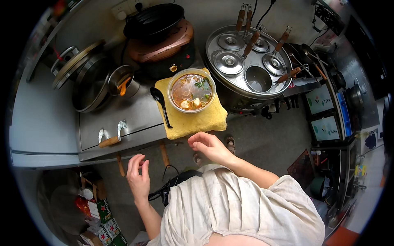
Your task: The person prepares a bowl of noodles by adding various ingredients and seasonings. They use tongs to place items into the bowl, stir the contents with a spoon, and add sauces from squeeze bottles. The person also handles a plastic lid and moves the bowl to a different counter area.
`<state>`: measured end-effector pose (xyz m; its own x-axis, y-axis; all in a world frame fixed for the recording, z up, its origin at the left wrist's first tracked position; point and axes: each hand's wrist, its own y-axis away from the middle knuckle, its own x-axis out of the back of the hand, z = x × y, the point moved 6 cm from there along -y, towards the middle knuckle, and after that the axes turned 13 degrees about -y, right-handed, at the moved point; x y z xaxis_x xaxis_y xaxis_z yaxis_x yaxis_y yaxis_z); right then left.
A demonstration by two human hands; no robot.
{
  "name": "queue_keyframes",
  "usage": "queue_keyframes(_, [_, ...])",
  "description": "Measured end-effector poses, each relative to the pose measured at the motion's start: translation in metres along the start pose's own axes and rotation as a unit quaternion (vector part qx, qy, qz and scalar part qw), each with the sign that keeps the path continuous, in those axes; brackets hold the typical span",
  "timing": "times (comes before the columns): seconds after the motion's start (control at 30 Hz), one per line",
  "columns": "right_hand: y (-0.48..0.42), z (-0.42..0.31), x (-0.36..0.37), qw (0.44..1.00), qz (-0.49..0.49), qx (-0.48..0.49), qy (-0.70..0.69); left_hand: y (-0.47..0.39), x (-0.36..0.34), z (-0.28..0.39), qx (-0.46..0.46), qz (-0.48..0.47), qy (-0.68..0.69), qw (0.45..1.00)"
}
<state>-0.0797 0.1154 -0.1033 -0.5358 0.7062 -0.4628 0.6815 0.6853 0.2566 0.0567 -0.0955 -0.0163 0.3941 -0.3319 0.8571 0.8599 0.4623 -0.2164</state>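
Observation:
A round plastic container of soup [192, 90] with noodles, pale pieces and green leaves rests on a folded yellow towel [197, 123] at the counter's edge. Left of the container, a black plastic spoon [162, 106] lies on the same towel. My right hand [212, 147], fingers slightly curled, is just below the towel's front edge and holds nothing. Lower left, my left hand [138, 176] hovers before the counter front with bent, parted fingers and nothing in it.
Right of the towel stands a round multi-hole noodle cooker [240, 69] with lids and wooden-handled strainers. Behind are a copper-coloured cooker [163, 46] and black pan [155, 23]. Pots [92, 83] and a metal cup [132, 87] stand left. A wooden-handled metal fitting [110, 141] is on the counter.

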Motion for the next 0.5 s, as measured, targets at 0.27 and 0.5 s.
queue_keyframes(0.27, [0.004, -0.015, 0.016, 0.999, -0.030, -0.024, -0.018, -0.004, -0.004, 0.018, 0.003, 0.007, -0.017, 1.000])
queue_keyframes(0.5, [0.001, -0.035, 0.045, 0.993, -0.087, -0.082, -0.005, -0.011, -0.007, 0.052, 0.036, 0.031, -0.032, 0.998])
